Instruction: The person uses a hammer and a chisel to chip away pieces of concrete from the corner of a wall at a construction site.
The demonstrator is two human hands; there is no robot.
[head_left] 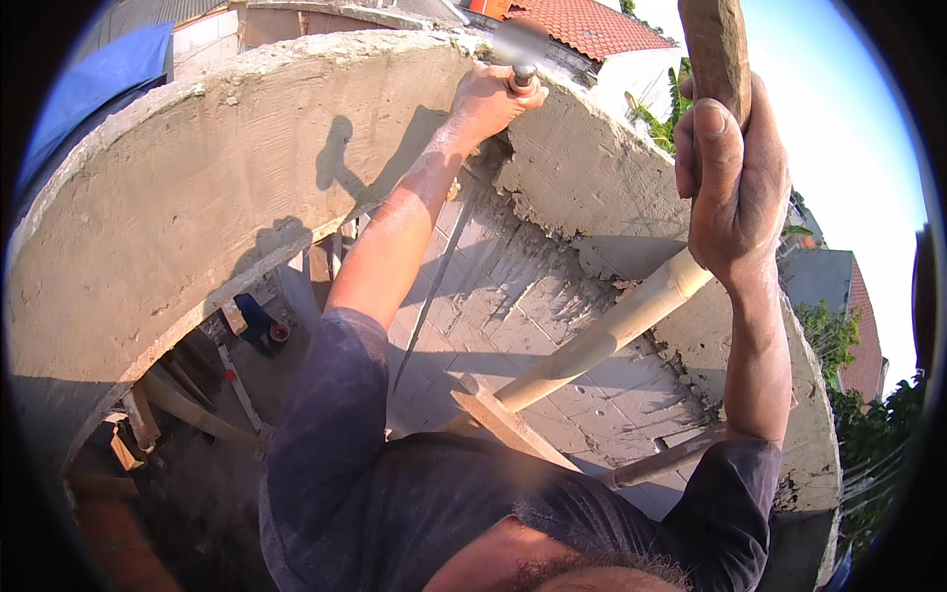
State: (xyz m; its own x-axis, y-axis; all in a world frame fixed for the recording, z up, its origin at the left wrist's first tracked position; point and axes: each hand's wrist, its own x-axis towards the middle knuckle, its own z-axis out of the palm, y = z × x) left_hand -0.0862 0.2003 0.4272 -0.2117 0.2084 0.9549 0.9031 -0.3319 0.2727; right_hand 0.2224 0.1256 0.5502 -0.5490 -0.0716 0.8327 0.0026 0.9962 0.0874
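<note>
My left hand is closed around a metal chisel, whose rounded end sticks up out of the fist. It rests at the top of the curved concrete wall, beside a broken notch in it. My right hand is raised at the right, wrapped round the thick wooden handle of a hammer. The hammer's head lies beyond the upper edge of the picture; a hammer-shaped shadow falls on the wall to the left. A grey smear just above the chisel is too blurred to name.
Below the wall, a tiled surface carries crumbled debris. A bamboo pole slants across it, with a wooden beam near my chest. Timbers lie in the dark opening at lower left. Red-tiled roofs and a blue tarp stand beyond.
</note>
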